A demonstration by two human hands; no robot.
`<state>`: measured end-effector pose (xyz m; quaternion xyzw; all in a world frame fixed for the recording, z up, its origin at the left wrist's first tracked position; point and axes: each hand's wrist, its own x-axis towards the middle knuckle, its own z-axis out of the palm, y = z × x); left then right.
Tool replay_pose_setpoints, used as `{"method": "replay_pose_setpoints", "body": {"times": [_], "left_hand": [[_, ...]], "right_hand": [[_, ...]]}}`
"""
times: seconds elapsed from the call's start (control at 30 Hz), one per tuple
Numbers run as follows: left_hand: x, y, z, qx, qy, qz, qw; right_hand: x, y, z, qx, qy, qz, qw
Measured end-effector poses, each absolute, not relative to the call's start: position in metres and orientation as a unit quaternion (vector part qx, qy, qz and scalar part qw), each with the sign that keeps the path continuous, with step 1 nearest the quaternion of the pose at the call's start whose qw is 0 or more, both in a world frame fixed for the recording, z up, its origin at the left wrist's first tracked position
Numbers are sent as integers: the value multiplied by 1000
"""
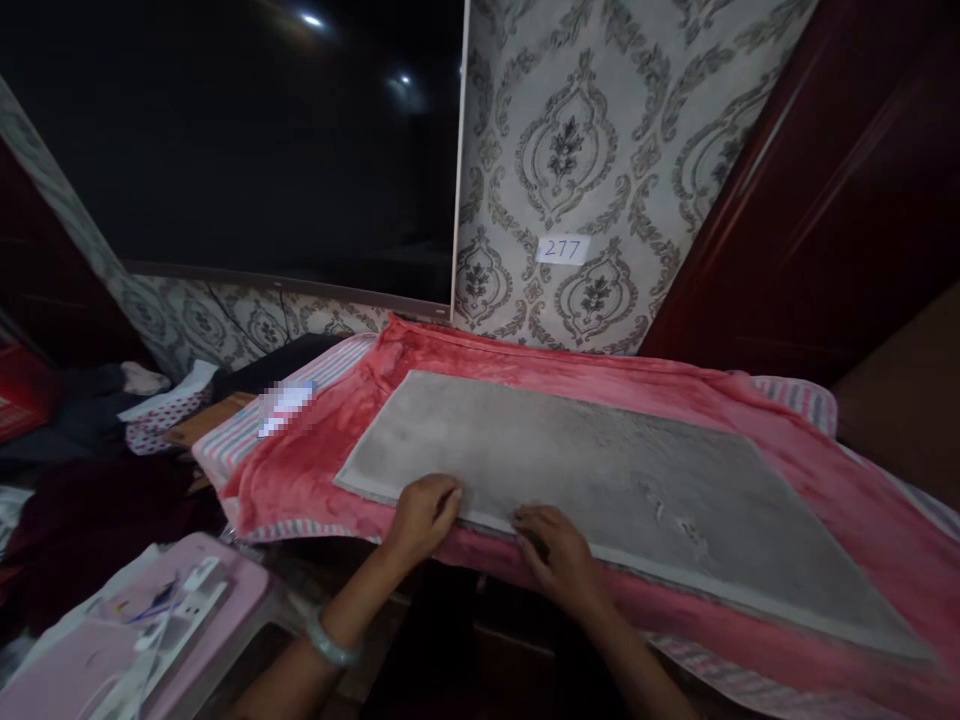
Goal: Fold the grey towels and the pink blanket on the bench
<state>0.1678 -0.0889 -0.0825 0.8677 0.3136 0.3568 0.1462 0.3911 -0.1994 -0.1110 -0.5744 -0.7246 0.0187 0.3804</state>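
Observation:
A grey rectangular cloth (600, 470) lies spread flat on a pink fleece blanket (750, 400) that covers a raised surface. My left hand (424, 515) rests on the cloth's near edge with its fingers curled and pinching the hem. My right hand (559, 555) is a short way to the right on the same edge, fingers bent down over the hem. A pale bangle (330, 640) sits on my left wrist.
A striped sheet (240, 430) shows under the blanket. A pink box (150, 630) with small items stands at the lower left. Dark clothes (90, 470) are piled at left. Behind are patterned wallpaper with a tag reading 277 (562, 249), a dark window and a dark red wardrobe (825, 200).

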Motion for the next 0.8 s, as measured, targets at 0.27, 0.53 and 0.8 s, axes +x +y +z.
{"method": "replay_pose_setpoints", "body": {"times": [0.27, 0.53, 0.8], "left_hand": [[222, -33, -51, 889, 442, 108, 54], [210, -27, -66, 882, 466, 32, 56], [237, 28, -30, 871, 486, 50, 49]], "right_hand": [[397, -121, -55, -669, -725, 9, 165], [383, -125, -84, -682, -725, 68, 64], [413, -82, -44, -658, -745, 83, 75]]}}
